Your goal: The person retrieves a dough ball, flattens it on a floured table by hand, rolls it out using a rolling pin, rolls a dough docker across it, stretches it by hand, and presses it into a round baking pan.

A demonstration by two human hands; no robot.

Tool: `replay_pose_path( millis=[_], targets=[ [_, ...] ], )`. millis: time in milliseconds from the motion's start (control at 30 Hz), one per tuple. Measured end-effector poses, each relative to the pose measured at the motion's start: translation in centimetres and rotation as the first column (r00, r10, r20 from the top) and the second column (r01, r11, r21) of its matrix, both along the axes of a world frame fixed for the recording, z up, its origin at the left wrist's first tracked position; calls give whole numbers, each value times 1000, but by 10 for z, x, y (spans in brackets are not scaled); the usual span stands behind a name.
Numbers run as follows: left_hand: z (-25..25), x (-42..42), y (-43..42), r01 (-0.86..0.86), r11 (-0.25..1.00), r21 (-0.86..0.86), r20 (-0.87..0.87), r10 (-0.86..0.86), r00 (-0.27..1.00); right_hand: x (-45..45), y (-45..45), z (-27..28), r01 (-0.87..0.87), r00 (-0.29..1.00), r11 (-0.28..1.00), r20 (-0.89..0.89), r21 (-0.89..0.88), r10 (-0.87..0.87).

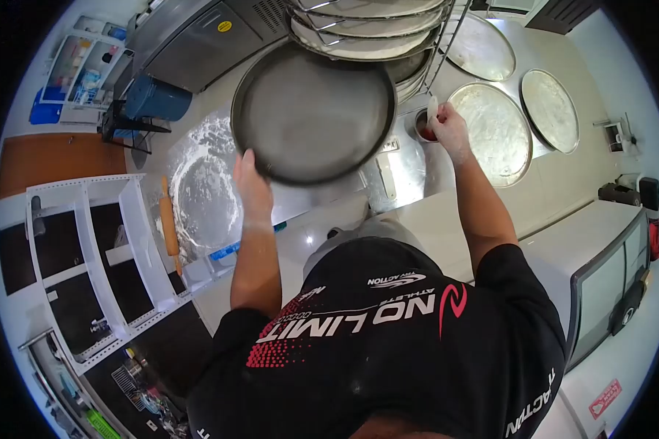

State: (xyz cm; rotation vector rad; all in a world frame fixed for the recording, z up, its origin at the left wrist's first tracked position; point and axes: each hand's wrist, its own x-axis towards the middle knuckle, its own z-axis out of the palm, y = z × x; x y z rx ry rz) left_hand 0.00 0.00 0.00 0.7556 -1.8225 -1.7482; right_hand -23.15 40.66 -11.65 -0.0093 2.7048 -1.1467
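Observation:
A large dark round pan [313, 113] is tilted up in front of me, and my left hand [252, 183] grips its lower left rim. To the right, my right hand [449, 130] is closed on a pale flat thing [433, 107] whose kind I cannot make out. That hand is at a small metal cup [420, 123] with something red in it. Between pan and cup, a flat pale-handled tool [386, 175] lies on the metal worktop [410, 170].
A wire rack [370, 53] with several stacked dough-filled pans stands just behind the pan. Round floury pans [488, 135] lie at the right. On the left are a floured patch [206, 183], a wooden rolling pin [168, 219] and white shelving [95, 256].

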Motion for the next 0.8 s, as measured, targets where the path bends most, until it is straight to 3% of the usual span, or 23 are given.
replay_pose_path(
  millis=[33, 67, 100, 133, 200, 300, 467, 667, 800],
  targets=[
    [-1, 27, -12, 84, 906, -414, 150, -23, 988, 2, -5, -3, -10, 999, 999, -40, -44, 9],
    [14, 44, -11, 82, 901, -427, 165, -11, 986, 2, -11, -6, -25, 997, 996, -80, -89, 18],
    [-19, 24, 29, 21, 1000, -20, -27, -22, 999, -44, 32, 12, -50, 976, 999, -213, -21, 44],
    [-2, 46, 18, 18, 960, 281, -97, 9, 995, -31, 14, 2, -68, 972, 994, -231, -80, 48],
    [4, 83, -3, 29, 973, 228, -2, -30, 1000, -18, -6, -15, -77, 991, 994, -117, -81, 67],
    [-18, 112, -5, 138, 970, 200, 107, -161, 981, -27, -3, -13, -112, 992, 992, 62, 52, 108],
    [-15, 105, 33, 191, 982, -9, 218, -185, 958, 6, -4, 10, -21, 991, 1000, -133, 18, 24],
    [-28, 94, 40, 259, 966, 14, 213, -256, 943, 38, 4, 22, 45, 985, 991, -172, 127, -22],
    [-19, 89, 38, 281, 960, 5, 193, -276, 941, 49, 4, 19, 79, 988, 987, -123, -140, -96]
  ],
)
